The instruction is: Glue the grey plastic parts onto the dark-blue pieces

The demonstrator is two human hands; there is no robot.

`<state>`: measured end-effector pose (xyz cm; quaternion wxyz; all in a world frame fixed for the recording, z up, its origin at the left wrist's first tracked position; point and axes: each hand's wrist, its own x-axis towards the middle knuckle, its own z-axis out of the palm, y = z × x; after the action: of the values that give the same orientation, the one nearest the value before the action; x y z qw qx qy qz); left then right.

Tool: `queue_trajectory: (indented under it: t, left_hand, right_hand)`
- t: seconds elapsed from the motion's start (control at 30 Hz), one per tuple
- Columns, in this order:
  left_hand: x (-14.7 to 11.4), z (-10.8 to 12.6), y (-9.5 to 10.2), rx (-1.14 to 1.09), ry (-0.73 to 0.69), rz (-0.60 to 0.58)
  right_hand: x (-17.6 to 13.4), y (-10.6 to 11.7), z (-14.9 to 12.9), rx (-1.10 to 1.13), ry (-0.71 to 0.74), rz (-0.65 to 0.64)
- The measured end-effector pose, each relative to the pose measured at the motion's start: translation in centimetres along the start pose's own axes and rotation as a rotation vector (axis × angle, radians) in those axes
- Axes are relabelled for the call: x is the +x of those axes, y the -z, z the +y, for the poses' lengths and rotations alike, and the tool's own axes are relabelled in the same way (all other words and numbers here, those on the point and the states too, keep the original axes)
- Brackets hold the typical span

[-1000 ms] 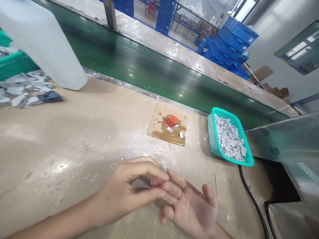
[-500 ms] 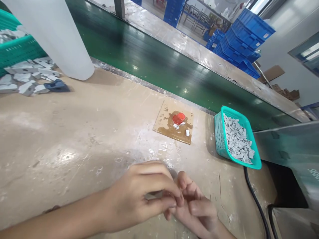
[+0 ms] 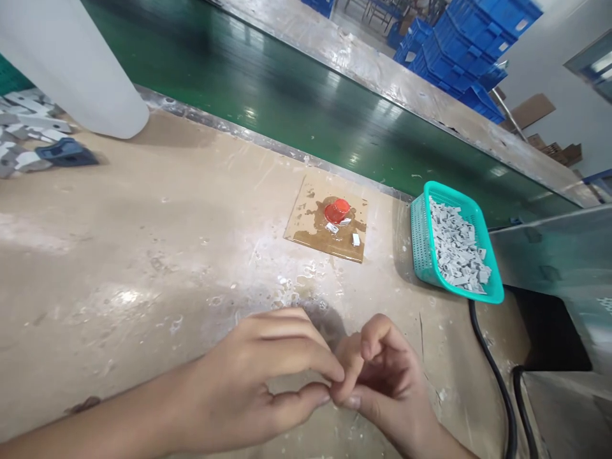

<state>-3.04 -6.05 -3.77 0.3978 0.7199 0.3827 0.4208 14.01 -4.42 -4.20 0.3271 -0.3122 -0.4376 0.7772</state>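
Head view: left hand [image 3: 261,370], right hand [image 3: 404,376] touching, fingers [image 3: 306,356] narrow (holding anything? can't tell); crate labels [image 3: 521,25] unreadable.

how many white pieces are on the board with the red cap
3: a front piece before the red cap, a middle piece by its right base, a right piece near the right edge of the board. Some may hide behind the cap.

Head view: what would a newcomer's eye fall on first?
Probably the red cup-shaped thing on the wet tan board, mid-frame. Next, the teal basket of pale pieces at right. Bottom centre, the left hand and right hand meet at the fingertips; whether they pinch anything is hidden.
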Motion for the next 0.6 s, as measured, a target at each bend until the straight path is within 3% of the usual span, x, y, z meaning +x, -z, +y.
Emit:
queue_trajectory:
  t: [0.17, 0.37, 0.6]
  left_hand:
    - [0.11, 0.15, -0.06, -0.010, 0.033, -0.040]
    - [-0.07, -0.03, -0.20, -0.023, 0.024, -0.009]
    - [-0.04, 0.08, -0.16, 0.023, -0.013, 0.007]
  right_hand:
    - [-0.40, -0.33, -0.52, -0.199, 0.130, 0.023]
    - [-0.52, -0.47, -0.46, -0.410, 0.314, 0.024]
    - [-0.63, -0.39, -0.67, -0.497, 0.383, 0.005]
